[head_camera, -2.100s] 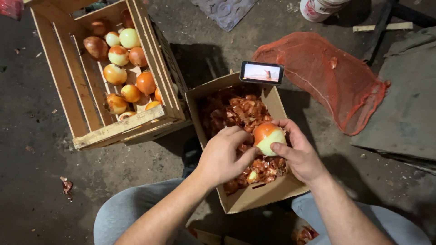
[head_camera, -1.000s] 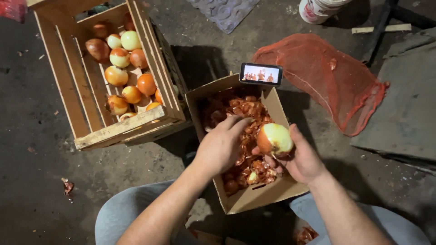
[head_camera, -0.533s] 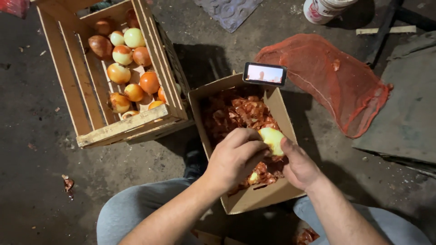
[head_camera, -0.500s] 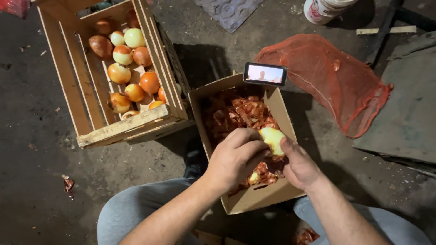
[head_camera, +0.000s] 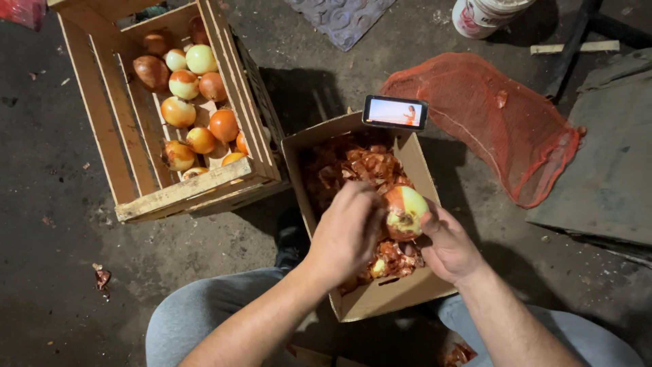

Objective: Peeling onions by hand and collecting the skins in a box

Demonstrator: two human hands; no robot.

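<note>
Concrete floor [head_camera: 47,285], dark and gritty, carries everything in view. Biggest on it is the wooden crate [head_camera: 129,170] at upper left, holding a heap of onions [head_camera: 197,102], some orange-skinned, some pale. Off to the right lies a crumpled red mesh sack [head_camera: 489,115], with a white bucket [head_camera: 485,13] above it at the frame's edge. Between the person's knees stands an open cardboard box [head_camera: 380,299] full of papery onion skins [head_camera: 353,166]; a phone [head_camera: 394,112] with a lit screen rests on its far rim.

Over the box, the right hand [head_camera: 448,248] cups a half-peeled onion [head_camera: 405,211] from below and from the right, fingers closed around it. The left hand [head_camera: 346,234] comes in from the onion's left, fingers curled against its orange side, seemingly pinching skin, though the fingertips are hidden. Pale peeled flesh faces up and right, remaining orange skin faces the left hand, which is therefore nearer the unpeeled part. Both hands touch the onion.
</note>
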